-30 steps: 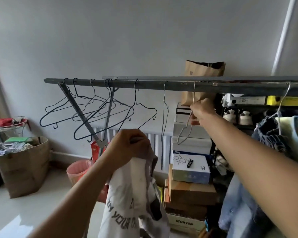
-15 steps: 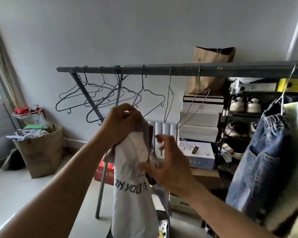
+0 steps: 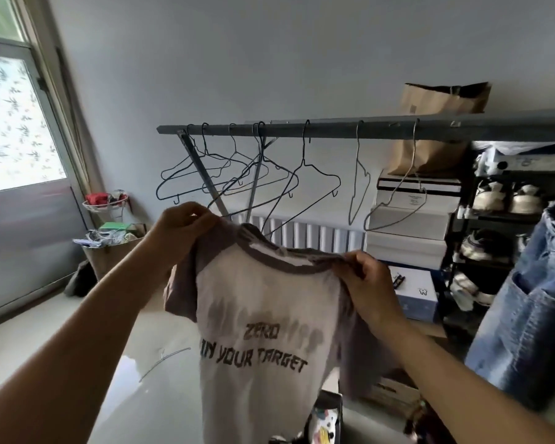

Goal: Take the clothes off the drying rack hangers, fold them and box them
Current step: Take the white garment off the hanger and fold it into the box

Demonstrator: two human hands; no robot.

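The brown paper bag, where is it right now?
In the head view it sits upper right, the brown paper bag behind the rack bar, standing on the stacked white boxes.

Daylight only, from the frosted window [image 3: 16,110] far left, slightly blown out. Floor [image 3: 161,373] shows soft glare. Right side dim. Wide-angle bending at edges; overall soft, compression smear on the shirt [image 3: 263,315].

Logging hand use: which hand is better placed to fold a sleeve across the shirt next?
Marginally the right hand: it pinches its shoulder lower, nearer the shirt body; the left hand holds the higher shoulder.
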